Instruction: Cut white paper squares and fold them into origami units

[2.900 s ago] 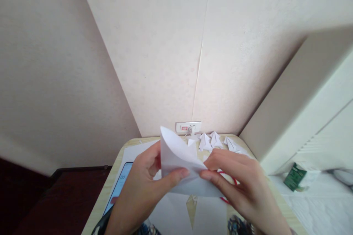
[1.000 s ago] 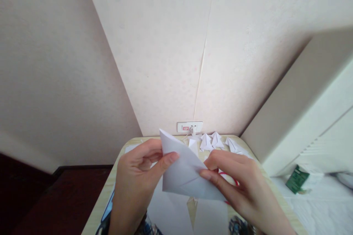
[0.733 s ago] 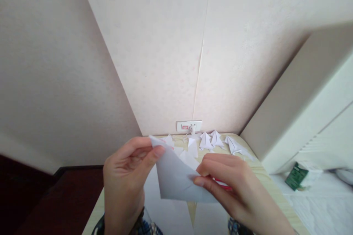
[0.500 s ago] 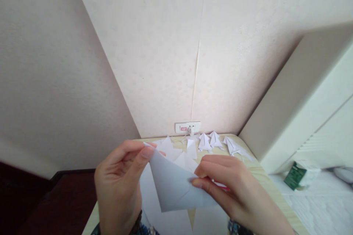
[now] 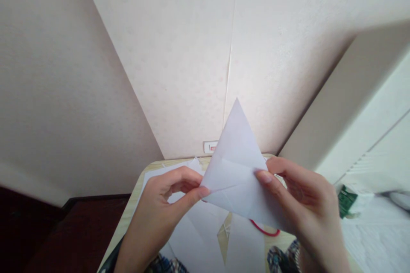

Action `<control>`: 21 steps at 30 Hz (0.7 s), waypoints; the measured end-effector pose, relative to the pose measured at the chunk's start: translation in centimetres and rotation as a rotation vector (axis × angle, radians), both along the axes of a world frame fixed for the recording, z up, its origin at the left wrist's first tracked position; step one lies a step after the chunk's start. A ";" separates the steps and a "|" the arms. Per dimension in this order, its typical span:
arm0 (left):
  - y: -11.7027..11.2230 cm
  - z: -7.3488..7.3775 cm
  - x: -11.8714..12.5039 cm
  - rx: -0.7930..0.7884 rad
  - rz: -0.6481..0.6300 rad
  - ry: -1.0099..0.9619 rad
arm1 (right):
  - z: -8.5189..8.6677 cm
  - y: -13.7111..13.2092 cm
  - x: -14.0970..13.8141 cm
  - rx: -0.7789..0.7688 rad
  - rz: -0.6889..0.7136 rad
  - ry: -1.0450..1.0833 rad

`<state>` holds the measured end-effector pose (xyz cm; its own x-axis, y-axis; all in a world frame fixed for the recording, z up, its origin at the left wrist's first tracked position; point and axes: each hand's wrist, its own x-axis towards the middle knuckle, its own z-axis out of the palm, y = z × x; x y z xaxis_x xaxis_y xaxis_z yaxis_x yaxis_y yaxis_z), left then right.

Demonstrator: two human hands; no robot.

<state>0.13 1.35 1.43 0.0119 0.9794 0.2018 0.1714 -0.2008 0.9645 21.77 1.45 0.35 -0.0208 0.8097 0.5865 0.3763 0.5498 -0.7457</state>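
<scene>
A folded white paper sheet (image 5: 236, 166) is held up above a small table, its pointed tip rising toward the wall. My left hand (image 5: 166, 204) pinches the paper's left corner between thumb and forefinger. My right hand (image 5: 304, 200) pinches its right edge, the thumb on the front face and the fingers curled behind. Creases cross the paper's middle.
Flat white sheets (image 5: 192, 234) lie on the light wooden table (image 5: 134, 198) below my hands, with a red loop (image 5: 264, 230) partly showing. A wall socket (image 5: 209, 147) sits behind the paper. A green packet (image 5: 346, 199) rests on white bedding to the right. Dark floor lies left.
The paper has been turned and lifted so a point now stands upward. My right hand moved right and my left hand shifted to the paper's lower left corner. The small folded pieces are now hidden.
</scene>
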 end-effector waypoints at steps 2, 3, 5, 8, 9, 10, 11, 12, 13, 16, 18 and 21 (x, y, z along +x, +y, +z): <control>0.0 0.1 -0.2 0.003 -0.002 -0.016 | 0.0 0.0 -0.1 -0.009 0.004 0.011; 0.0 0.1 -0.2 -0.001 -0.010 -0.018 | 0.0 0.0 -0.1 -0.010 0.003 0.017; -0.1 0.2 -0.1 -0.002 -0.045 0.000 | 0.0 0.0 -0.2 -0.018 -0.003 0.021; -0.5 0.0 0.2 0.050 -0.008 0.056 | 0.1 0.0 -0.3 -0.018 -0.005 0.023; -0.6 -0.1 0.3 0.077 0.039 0.065 | 0.1 0.0 -0.4 -0.020 0.001 0.022; -0.7 -0.2 0.3 0.105 0.097 0.059 | 0.2 0.1 -0.4 -0.021 0.007 0.017; -0.8 -0.3 0.2 0.129 0.163 0.038 | 0.3 0.1 -0.5 -0.024 0.018 0.008; -0.8 -0.4 0.2 0.150 0.221 0.003 | 0.3 0.2 -0.5 -0.035 0.034 -0.011; -0.8 -0.6 0.1 0.168 0.264 -0.043 | 0.4 0.2 -0.6 -0.049 0.058 -0.038; -0.7 -0.8 -0.2 0.186 0.312 -0.207 | 0.6 0.4 -0.7 -0.117 0.144 -0.121; -0.5 -0.9 -0.2 0.196 0.300 -0.289 | 0.6 0.5 -0.8 -0.155 0.183 -0.146; -0.5 -0.9 0.2 0.220 0.277 -0.379 | 0.4 0.5 -1.2 -0.184 0.209 -0.156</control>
<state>0.32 0.87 0.49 -0.3552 0.8696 0.3429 -0.1064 -0.4020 0.9094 20.60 1.92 0.72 -0.2757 0.8708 0.4069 0.3870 0.4881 -0.7823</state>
